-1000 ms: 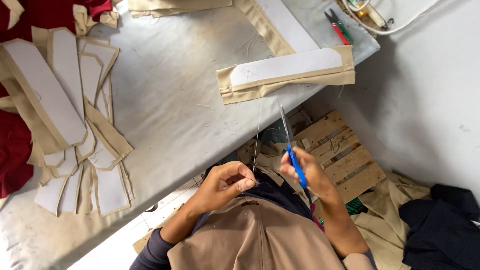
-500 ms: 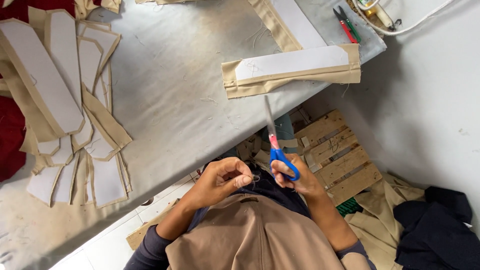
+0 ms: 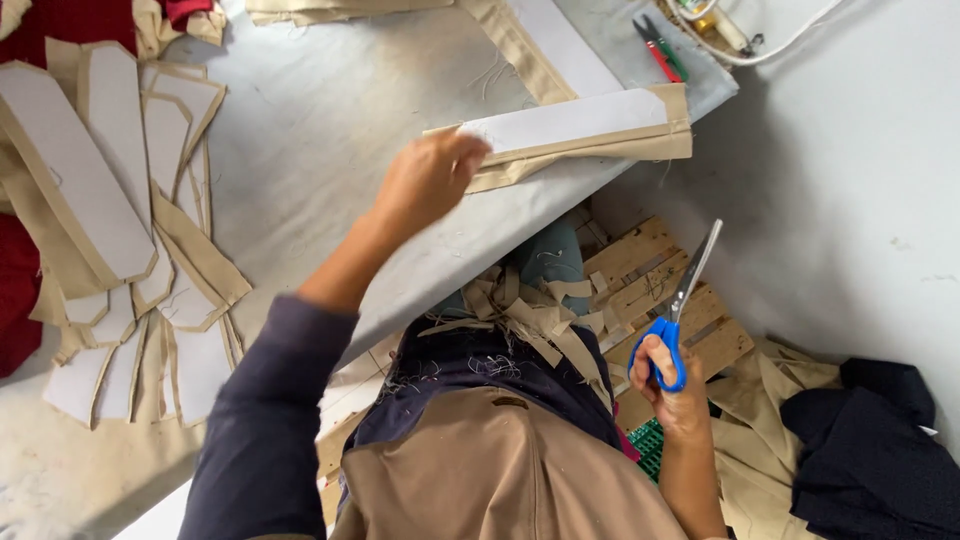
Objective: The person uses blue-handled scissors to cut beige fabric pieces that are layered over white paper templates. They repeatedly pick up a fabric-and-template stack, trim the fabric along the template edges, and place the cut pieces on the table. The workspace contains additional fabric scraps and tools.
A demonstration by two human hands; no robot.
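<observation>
Left hand on the tan strip, scissors held off the table

My left hand (image 3: 428, 178) reaches to 12 o'clock and touches the end of a tan strip with white backing (image 3: 580, 128) on the grey table (image 3: 320, 130). My right hand (image 3: 668, 385), at 4 o'clock, grips blue scissors (image 3: 678, 310), blades pointing up, above a wooden pallet (image 3: 655, 290). Cut pieces (image 3: 110, 220) lie stacked at 9 o'clock; tan scraps (image 3: 525, 315) rest on my lap.

Counts around the grey table (image 3: 330, 150)

One pair of blue scissors (image 3: 678, 318) off its edge, one pair of small snips (image 3: 660, 48) at its far corner, two hands, roughly ten cut fabric pieces (image 3: 110, 200) on its left.
</observation>
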